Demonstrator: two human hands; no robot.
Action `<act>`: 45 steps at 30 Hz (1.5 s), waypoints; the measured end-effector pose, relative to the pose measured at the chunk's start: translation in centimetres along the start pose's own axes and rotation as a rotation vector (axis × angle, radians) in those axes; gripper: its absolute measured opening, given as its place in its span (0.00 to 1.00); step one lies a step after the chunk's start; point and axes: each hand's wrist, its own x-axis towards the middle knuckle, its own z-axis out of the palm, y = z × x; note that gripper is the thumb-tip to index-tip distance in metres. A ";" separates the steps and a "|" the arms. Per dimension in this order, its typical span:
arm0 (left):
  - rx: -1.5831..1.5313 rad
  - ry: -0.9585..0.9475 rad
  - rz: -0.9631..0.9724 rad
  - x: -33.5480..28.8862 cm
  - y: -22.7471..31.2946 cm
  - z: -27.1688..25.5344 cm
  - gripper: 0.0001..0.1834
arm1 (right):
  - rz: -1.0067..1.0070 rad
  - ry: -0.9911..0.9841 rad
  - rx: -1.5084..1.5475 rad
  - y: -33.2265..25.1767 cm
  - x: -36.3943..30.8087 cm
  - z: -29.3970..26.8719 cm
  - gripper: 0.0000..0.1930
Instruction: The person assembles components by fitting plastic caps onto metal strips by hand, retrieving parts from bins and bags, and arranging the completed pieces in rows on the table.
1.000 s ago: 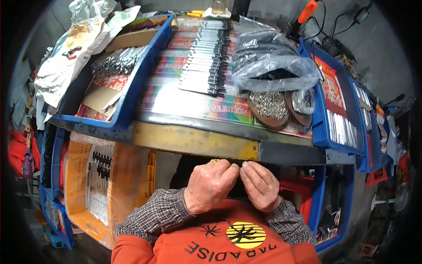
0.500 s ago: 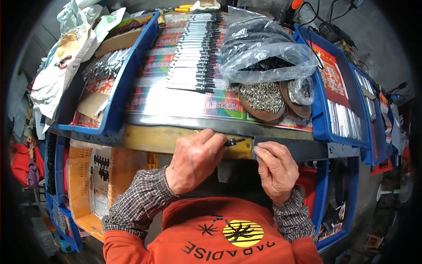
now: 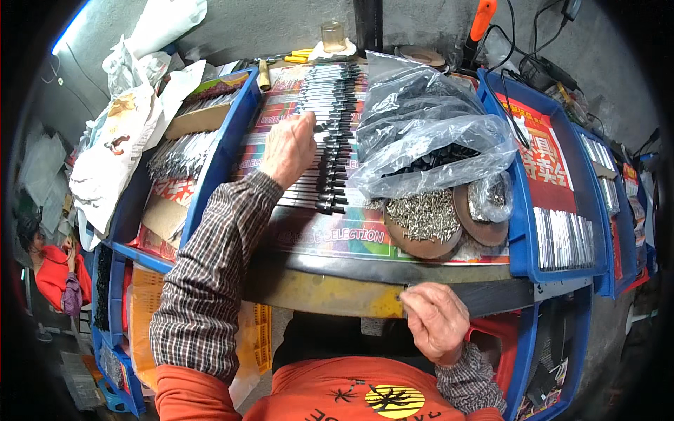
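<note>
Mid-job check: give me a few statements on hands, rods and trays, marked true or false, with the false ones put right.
1. The left hand is at the row of silver-and-black rods. True.
2. The right hand is inside a blue tray. False: it is at the table's front edge.
3. The clear plastic bag has black parts inside. True.
4. The orange-handled tool is at the back left. False: it is at the back right.
5. The blue tray just right of the bag holds silver strips. True.
</note>
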 end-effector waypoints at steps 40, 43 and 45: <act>0.272 -0.094 -0.110 10.9 -7.1 8.1 0.12 | -0.043 -0.121 -0.043 0.1 1.3 -0.6 0.12; 0.240 -0.051 -0.077 9.8 -7.1 6.7 0.12 | -0.016 -0.172 -0.084 -0.2 0.7 -0.1 0.18; 0.203 -0.042 -0.033 8.8 -7.5 5.7 0.11 | -0.025 -0.130 -0.077 -0.5 0.4 0.4 0.16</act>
